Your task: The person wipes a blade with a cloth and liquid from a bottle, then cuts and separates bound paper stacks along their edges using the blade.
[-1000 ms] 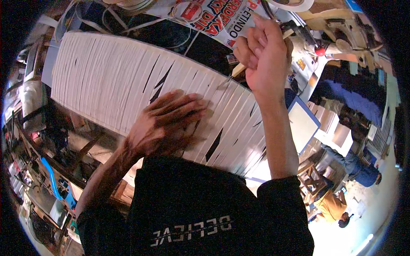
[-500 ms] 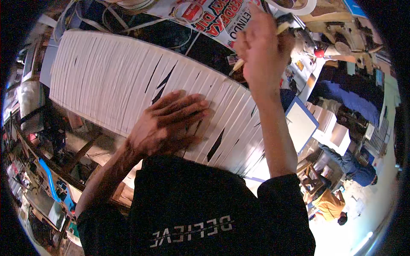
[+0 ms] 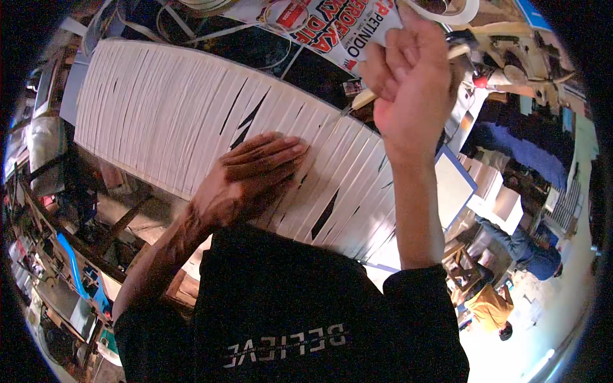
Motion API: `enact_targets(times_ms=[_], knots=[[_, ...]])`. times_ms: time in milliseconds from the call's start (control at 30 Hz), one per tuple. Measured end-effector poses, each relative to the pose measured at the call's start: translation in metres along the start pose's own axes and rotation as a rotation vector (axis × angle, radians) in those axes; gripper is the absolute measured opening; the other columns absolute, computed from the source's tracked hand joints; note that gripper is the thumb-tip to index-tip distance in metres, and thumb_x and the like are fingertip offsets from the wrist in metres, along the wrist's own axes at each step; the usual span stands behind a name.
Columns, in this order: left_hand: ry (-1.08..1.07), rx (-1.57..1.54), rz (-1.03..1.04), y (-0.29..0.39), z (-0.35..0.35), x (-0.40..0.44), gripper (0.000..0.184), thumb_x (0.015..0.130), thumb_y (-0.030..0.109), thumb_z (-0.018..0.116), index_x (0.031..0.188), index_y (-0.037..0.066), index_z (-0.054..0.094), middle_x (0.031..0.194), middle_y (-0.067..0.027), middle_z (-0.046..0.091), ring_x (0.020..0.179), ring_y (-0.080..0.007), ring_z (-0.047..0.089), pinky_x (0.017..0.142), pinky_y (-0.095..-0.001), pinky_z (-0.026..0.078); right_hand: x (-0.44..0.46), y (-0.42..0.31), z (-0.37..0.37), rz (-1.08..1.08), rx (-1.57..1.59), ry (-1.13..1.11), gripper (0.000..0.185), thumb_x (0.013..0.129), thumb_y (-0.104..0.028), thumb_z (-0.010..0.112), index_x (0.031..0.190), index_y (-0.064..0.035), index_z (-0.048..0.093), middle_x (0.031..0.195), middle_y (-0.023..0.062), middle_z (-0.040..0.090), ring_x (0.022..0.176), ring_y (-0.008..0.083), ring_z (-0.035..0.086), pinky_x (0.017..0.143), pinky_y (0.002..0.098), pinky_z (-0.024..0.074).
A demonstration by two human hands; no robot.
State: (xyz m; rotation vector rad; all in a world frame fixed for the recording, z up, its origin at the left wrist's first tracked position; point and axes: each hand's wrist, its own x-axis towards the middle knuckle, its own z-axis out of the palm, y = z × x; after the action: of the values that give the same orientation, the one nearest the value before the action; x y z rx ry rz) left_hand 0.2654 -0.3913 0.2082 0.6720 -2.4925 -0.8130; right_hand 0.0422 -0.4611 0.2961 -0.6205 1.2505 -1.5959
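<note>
A long panel of pale strips [image 3: 153,108] lies across the view, with dark gaps between some strips. My left hand [image 3: 249,172] rests flat on its middle, fingers extended side by side, with nothing visible in it. Above the panel's far edge, at the right, my right hand [image 3: 415,96] is closed round a thin tool with a pale handle [image 3: 364,98]. The tool's narrow dark tip points down and left at the strips near that edge. Whether the tip touches them, I cannot tell.
A printed banner [image 3: 332,29] and loose pale strips [image 3: 185,25] lie beyond the panel. A red knob [image 3: 480,82] is at upper right. One person in orange [image 3: 490,307] and another in dark blue [image 3: 533,252] are at far right. A blue strip [image 3: 72,265] is at lower left.
My right hand, blurred half a second ago, is now sharper and further right, still with the tool. My left hand has stayed on the panel, its fingers now closer together.
</note>
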Motion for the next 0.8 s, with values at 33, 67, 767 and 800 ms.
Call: enact_targets(times_ms=[33, 67, 767, 800], knots=[[0.002, 0.001, -0.003, -0.001, 0.001, -0.001, 0.039, 0.085, 0.011, 0.074, 0.123, 0.002, 0.068, 0.134, -0.0109, 0.065, 0.129, -0.0271, 0.059, 0.113, -0.0434, 0.045, -0.001, 0.003, 0.004, 0.056, 0.037, 0.027, 0.037, 0.099, -0.027, 0.062, 0.070, -0.0125, 0.044, 0.058, -0.0024, 0.026, 0.043, 0.0095, 0.024, 0.041, 0.0276, 0.0223], [0.008, -0.007, -0.017, -0.001, 0.003, -0.003, 0.037, 0.086, 0.013, 0.073, 0.122, 0.005, 0.068, 0.135, -0.0095, 0.065, 0.129, -0.0281, 0.059, 0.112, -0.0449, 0.044, -0.001, 0.005, 0.007, 0.117, 0.075, 0.052, 0.043, 0.100, -0.025, 0.061, 0.065, -0.0130, 0.039, 0.054, -0.0026, 0.025, 0.038, 0.0113, 0.024, 0.039, 0.0302, 0.0248], [0.034, -0.040, -0.044, 0.002, 0.002, 0.000, 0.036, 0.084, 0.011, 0.076, 0.118, 0.003, 0.071, 0.133, -0.0097, 0.066, 0.128, -0.0251, 0.060, 0.112, -0.0421, 0.046, 0.008, 0.032, -0.002, 0.006, -0.007, 0.007, 0.043, 0.101, -0.026, 0.061, 0.066, -0.0117, 0.039, 0.056, -0.0025, 0.028, 0.039, 0.0104, 0.025, 0.040, 0.0290, 0.0254], [0.030, -0.021, -0.048, 0.001, 0.002, -0.001, 0.036, 0.084, 0.011, 0.076, 0.118, 0.003, 0.071, 0.133, -0.0096, 0.066, 0.129, -0.0252, 0.060, 0.112, -0.0422, 0.046, 0.009, 0.029, -0.003, 0.013, -0.039, -0.012, 0.042, 0.102, -0.027, 0.060, 0.068, -0.0112, 0.041, 0.057, -0.0023, 0.029, 0.039, 0.0103, 0.024, 0.041, 0.0292, 0.0258]])
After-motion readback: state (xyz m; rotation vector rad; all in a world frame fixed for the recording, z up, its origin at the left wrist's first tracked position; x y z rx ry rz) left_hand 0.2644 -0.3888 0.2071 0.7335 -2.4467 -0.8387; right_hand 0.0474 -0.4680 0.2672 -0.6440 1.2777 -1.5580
